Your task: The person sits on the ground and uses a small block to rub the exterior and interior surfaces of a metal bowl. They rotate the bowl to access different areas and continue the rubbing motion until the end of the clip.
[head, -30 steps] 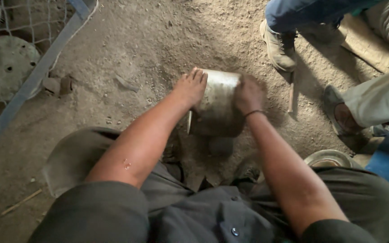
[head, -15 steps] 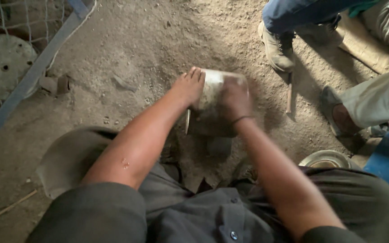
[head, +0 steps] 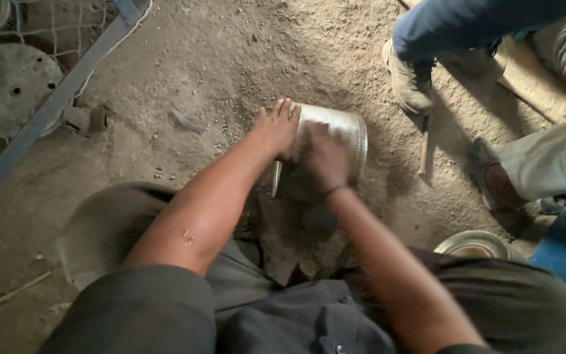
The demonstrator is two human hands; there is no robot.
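Note:
A dull metal pot (head: 342,134) lies on its side on the dusty ground in front of me. My left hand (head: 275,126) presses flat against its left end, fingers together. My right hand (head: 323,159) lies on top of the pot's body, curled over it, and covers its near side. A thin band circles my right wrist. My knees in dark trousers frame the bottom of the view.
Other people's shoes (head: 409,77) and trouser legs stand close at the upper right. A metal bowl (head: 473,244) sits at the right by my knee. A blue bar with wire mesh (head: 40,115) runs along the left, round metal discs (head: 9,92) behind it.
My right hand has slid from the pot's right end leftward onto the middle of its body. My left hand stays on the left end.

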